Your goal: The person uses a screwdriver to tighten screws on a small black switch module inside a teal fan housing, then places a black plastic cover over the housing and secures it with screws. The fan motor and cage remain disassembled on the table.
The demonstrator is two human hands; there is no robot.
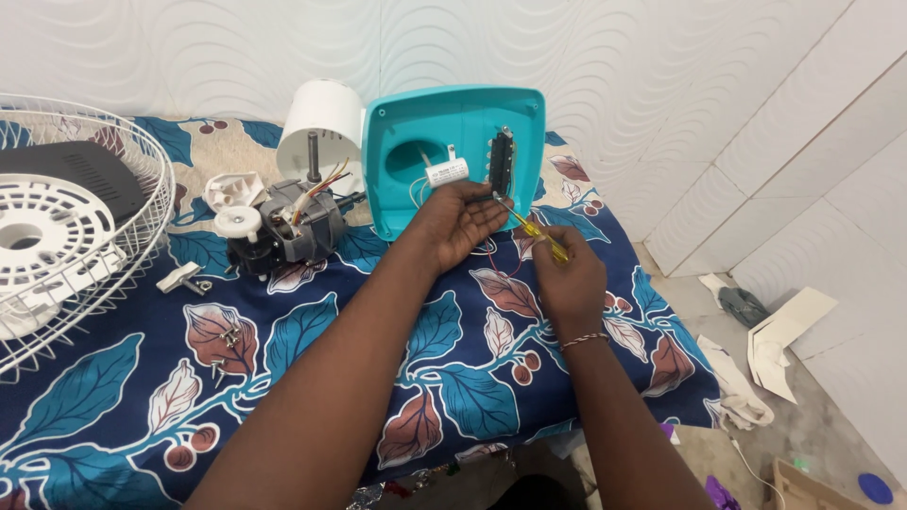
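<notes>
A teal plastic fan housing [453, 118] stands upright on a leaf-patterned blue cloth [312, 349], its inside facing me. A black switch block [501, 162] and a small white cylindrical capacitor [446, 173] with wires sit inside it. My left hand [455, 222] rests against the housing's lower edge, fingers curled at the wires just below the switch block. My right hand [565, 276] grips a yellow-handled screwdriver [540, 232], whose tip points up at the bottom of the switch block.
A grey fan motor [283, 231] with coloured wires and a white motor cover [321, 118] lie left of the housing. A white wire fan guard [142, 179] lies at far left. Loose screws [229, 336] and a small white clip [179, 278] rest on the cloth. Paper scraps litter the floor at right.
</notes>
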